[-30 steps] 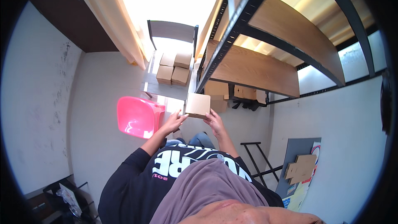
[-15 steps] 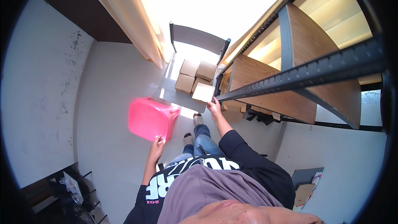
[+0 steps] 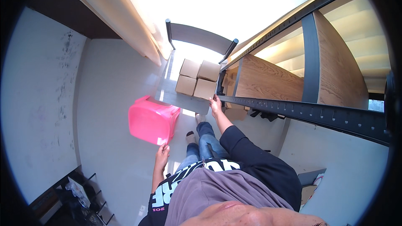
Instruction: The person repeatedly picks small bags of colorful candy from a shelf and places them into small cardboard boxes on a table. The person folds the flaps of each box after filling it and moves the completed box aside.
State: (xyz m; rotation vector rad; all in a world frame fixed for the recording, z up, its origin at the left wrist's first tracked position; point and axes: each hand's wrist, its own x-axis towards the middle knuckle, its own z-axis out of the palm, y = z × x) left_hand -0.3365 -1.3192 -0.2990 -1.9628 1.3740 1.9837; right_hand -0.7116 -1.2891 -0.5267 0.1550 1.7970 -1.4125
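Several brown cardboard boxes (image 3: 197,78) stand in a close block on the grey seat of a chair (image 3: 190,101). My right hand (image 3: 215,105) reaches to the near right corner of the block, beside the black shelf post. Its fingers point forward, with the fingertips at the nearest box (image 3: 205,88) and no box lifted in them. A bright pink plastic piece (image 3: 150,119), which looks like a stool, stands on the floor left of the chair. My left hand (image 3: 162,157) hangs by its near edge, fingers loosely bent and apart, nothing seen in them.
A black metal rack (image 3: 293,112) with wood-look shelves (image 3: 268,77) rises close on my right. Curtains (image 3: 140,29) hang at the far left by a bright window. A dark rack (image 3: 81,196) stands behind at lower left. More cardboard lies under the shelves.
The brightly lit pale square beside my right hand is gone; the near right box top now shows brown, in line with the others. My left hand has moved slightly back from the pink piece.
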